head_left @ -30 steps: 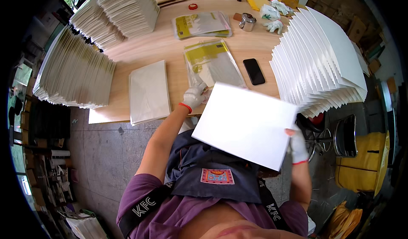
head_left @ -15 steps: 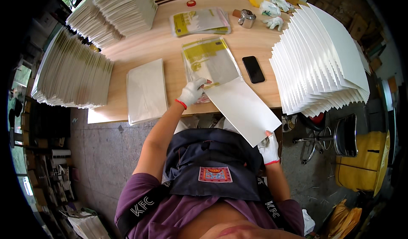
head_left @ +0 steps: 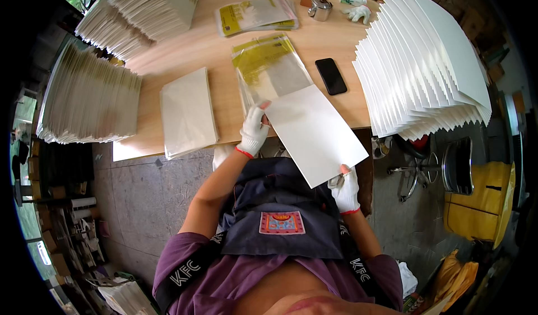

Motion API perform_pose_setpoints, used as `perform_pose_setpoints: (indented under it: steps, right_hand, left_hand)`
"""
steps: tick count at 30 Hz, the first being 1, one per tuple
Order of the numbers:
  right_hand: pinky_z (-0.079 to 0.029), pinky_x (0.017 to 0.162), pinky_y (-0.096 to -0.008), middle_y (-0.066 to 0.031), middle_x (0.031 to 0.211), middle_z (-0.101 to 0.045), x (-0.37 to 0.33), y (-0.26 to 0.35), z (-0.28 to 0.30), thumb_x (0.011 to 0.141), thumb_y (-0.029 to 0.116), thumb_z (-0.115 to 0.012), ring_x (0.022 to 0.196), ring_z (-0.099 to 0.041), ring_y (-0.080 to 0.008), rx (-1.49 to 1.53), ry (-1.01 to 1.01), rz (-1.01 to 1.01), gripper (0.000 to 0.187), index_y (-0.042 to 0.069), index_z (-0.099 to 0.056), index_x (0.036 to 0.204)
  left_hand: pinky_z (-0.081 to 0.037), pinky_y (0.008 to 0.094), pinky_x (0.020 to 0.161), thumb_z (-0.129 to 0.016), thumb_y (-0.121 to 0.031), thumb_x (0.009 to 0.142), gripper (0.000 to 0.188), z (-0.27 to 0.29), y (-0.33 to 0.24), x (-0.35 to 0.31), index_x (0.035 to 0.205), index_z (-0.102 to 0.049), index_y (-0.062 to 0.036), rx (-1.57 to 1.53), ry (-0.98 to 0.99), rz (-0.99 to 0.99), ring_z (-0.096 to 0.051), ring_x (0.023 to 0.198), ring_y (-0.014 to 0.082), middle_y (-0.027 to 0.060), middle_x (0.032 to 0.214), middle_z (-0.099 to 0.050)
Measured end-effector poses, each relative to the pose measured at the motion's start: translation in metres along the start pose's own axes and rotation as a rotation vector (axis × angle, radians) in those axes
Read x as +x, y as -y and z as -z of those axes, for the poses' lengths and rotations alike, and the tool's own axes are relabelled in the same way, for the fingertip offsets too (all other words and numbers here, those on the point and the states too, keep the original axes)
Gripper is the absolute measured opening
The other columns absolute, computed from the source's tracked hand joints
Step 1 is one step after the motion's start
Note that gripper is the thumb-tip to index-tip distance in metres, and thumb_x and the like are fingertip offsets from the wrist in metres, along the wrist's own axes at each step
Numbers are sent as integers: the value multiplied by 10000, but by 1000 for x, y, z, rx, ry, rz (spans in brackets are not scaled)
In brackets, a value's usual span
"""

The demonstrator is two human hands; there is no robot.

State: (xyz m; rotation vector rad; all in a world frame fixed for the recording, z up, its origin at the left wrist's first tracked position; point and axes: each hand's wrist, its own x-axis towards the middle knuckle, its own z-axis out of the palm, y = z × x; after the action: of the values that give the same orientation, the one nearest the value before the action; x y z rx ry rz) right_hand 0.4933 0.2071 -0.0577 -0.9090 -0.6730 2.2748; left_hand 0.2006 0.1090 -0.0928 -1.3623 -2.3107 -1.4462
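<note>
A rectangular white board slants over the table's front edge, its far end overlapping the near end of a clear plastic bag with a yellow printed band. Whether that far end is inside the bag's mouth or on top of it, I cannot tell. My right hand, in a white glove with a red cuff, grips the board's near right corner, thumb on top. My left hand, gloved alike, has its bare thumb and fingertip closed at the board's far left corner. More such bags lie under the top one.
Tall stacks of filled sleeves stand on the left, beside a low flat pile. White boards fan out on the right. A black phone, a metal pot, more plastic bags and loose gloves lie farther back.
My left hand has moved from the bag's near edge to the board's far left corner. The board has slid farther over the bag, with my right hand still holding its near corner.
</note>
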Motion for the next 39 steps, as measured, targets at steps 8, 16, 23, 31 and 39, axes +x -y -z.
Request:
perform_pose_setpoints:
  steps: [8,16,23,31,39]
  right_hand:
    - [-468,447,-296,-98,700,-602,-28,-7,-7,946,226,-474,515,-580,-179,-124,189,12,223,27,-474,1047]
    - [-571,745,-428,-185,955,-599,19,-67,-5,946,168,-502,830,-647,-305,-39,74,-235,218,19,-467,1101]
    - [-547,806,-412,-191,1078,-599,87,-97,-40,993,233,-372,899,-632,-313,165,262,-483,364,23,-431,1284]
    - [-476,544,-365,-63,762,-659,84,-92,-84,902,214,-520,637,-641,-213,-1608,698,416,134,128,-558,998]
    - [-509,577,-437,-80,814,-659,111,-122,-114,823,284,-569,715,-652,-286,-2117,777,667,202,168,-525,981]
  left_hand:
    - [-507,284,772,-525,-53,875,355,-86,-36,-17,1228,-488,-50,-1107,-102,636,-594,931,186,94,1082,-593]
    - [-514,300,764,-481,-213,940,293,-121,1,-137,1157,-542,-25,-1260,52,852,-601,912,182,75,1002,-619]
    - [-505,318,681,-438,-119,924,215,-83,27,-117,1038,-590,-18,-1368,151,1168,-605,762,171,48,891,-635]
    - [-556,299,676,-438,-89,894,231,11,10,-99,1043,-579,15,-824,71,1202,-673,808,231,120,948,-664]
    - [-536,285,569,-586,-175,888,187,28,14,-83,872,-627,7,-866,230,1207,-631,610,176,100,740,-656]
